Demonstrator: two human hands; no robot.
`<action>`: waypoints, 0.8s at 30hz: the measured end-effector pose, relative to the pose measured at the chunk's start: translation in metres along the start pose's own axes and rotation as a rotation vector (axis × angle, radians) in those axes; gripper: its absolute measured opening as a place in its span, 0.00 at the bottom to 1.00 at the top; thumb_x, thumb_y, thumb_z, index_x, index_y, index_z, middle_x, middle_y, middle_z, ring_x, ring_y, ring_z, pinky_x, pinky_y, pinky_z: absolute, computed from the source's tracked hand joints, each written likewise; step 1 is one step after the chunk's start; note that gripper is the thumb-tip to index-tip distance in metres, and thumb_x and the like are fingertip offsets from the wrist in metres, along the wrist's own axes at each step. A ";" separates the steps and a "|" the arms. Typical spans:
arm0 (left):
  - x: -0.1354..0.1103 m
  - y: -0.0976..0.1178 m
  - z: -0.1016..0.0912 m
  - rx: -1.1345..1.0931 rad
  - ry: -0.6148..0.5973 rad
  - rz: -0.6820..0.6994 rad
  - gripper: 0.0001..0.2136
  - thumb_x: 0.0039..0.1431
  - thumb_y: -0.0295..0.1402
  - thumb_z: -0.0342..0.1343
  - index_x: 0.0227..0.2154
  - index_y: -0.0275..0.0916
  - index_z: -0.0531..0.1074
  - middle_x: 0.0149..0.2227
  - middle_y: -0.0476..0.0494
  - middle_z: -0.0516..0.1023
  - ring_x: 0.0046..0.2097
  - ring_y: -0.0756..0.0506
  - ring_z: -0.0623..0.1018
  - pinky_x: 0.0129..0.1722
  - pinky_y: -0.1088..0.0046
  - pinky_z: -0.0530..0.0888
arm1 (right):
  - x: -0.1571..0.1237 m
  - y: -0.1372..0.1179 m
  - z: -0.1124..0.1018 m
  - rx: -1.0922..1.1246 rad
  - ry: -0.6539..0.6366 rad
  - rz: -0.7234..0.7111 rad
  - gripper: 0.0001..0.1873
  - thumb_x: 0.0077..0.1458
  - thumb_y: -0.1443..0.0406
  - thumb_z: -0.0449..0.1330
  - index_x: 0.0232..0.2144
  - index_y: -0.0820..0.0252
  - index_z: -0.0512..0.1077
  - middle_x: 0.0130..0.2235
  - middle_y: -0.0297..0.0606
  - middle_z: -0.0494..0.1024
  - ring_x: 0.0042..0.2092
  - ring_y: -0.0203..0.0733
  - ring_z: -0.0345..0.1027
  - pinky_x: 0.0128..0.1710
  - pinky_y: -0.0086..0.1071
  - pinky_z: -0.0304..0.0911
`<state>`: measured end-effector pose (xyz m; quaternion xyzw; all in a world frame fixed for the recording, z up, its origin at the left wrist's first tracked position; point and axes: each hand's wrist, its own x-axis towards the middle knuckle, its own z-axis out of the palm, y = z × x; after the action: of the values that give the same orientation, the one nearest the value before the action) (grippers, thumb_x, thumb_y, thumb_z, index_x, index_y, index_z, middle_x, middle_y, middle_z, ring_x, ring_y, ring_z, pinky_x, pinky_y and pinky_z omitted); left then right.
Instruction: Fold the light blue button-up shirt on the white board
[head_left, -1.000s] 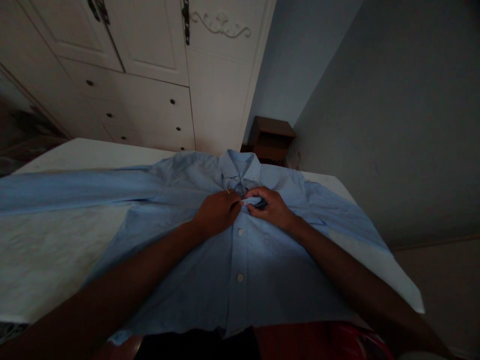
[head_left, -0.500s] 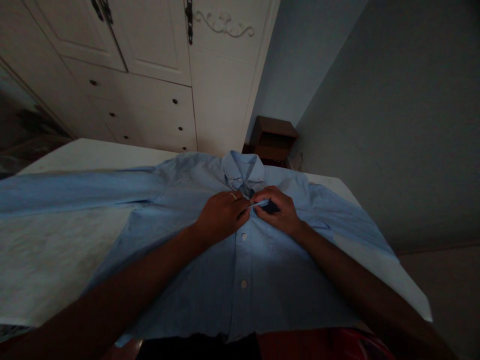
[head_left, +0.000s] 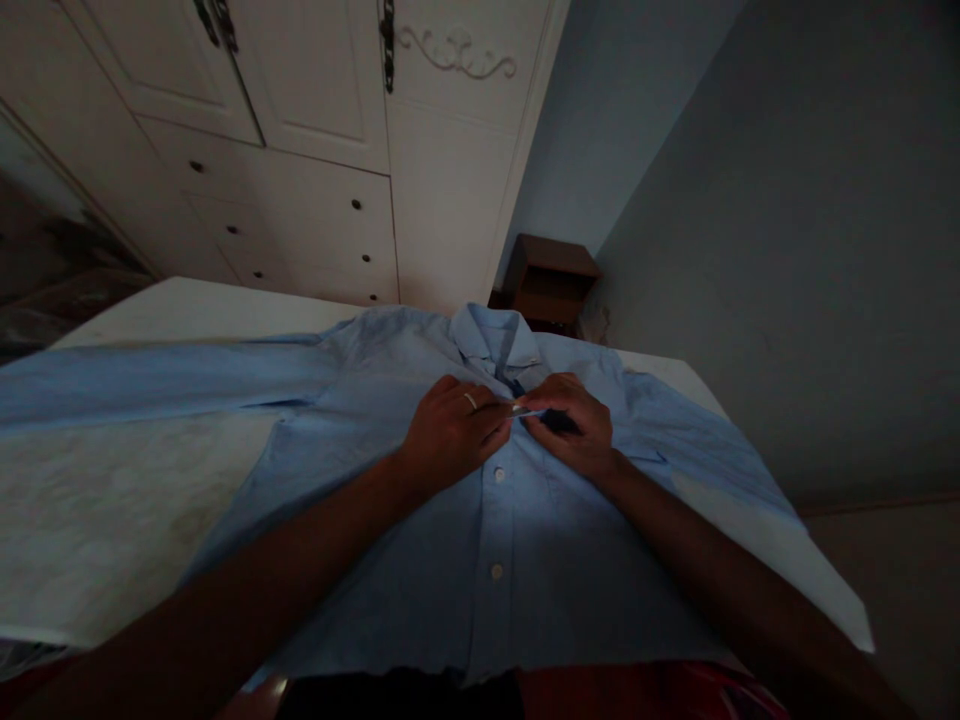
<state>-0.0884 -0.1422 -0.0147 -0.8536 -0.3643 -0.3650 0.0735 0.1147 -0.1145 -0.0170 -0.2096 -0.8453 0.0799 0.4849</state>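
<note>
A light blue button-up shirt [head_left: 390,600] lies face up, its collar [head_left: 495,335] at the far side and its sleeves spread left and right. My left hand [head_left: 457,430], with a ring on one finger, pinches the front placket below the collar. Close against it, my right hand [head_left: 574,425] pinches the same raised edge, fingertips almost touching the left ones. A small pale button [head_left: 517,408] seems to show between the fingertips. Lower on the placket, a button [head_left: 499,475] and another button [head_left: 496,571] sit in line. My fingers partly cover the spot they grip.
The shirt rests on a white padded board or table [head_left: 150,500]. Behind it stands a cream wardrobe [head_left: 315,220] with drawers and dark knobs. A small brown cabinet [head_left: 555,275] is beside a grey wall [head_left: 787,250]. Something red [head_left: 600,690] lies below the near edge.
Both hands stay at the placket and have shifted slightly right in view, along with the whole scene. The left fingers reach further over the pinched edge, and a pale spot now shows between the fingertips.
</note>
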 end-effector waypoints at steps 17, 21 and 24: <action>-0.001 -0.006 0.006 -0.055 0.051 0.024 0.05 0.59 0.30 0.55 0.34 0.41 0.76 0.32 0.51 0.81 0.34 0.49 0.77 0.37 0.69 0.65 | 0.003 0.004 0.001 0.039 -0.005 0.065 0.08 0.51 0.70 0.63 0.34 0.54 0.74 0.32 0.35 0.81 0.34 0.40 0.74 0.39 0.41 0.66; -0.001 -0.008 0.009 -0.058 0.021 0.026 0.05 0.58 0.29 0.56 0.33 0.41 0.76 0.32 0.51 0.81 0.35 0.50 0.78 0.38 0.69 0.65 | 0.004 0.009 -0.003 0.088 -0.078 0.051 0.07 0.53 0.68 0.64 0.36 0.53 0.75 0.33 0.35 0.81 0.34 0.40 0.75 0.38 0.40 0.68; -0.001 -0.008 0.009 -0.040 0.008 0.030 0.05 0.58 0.29 0.56 0.33 0.41 0.77 0.32 0.51 0.81 0.35 0.49 0.78 0.38 0.68 0.65 | 0.005 0.011 -0.008 0.092 -0.120 0.028 0.07 0.55 0.67 0.64 0.38 0.51 0.75 0.34 0.34 0.82 0.35 0.40 0.75 0.39 0.40 0.68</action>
<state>-0.0895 -0.1333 -0.0229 -0.8588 -0.3438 -0.3745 0.0633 0.1219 -0.1027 -0.0129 -0.1936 -0.8654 0.1378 0.4413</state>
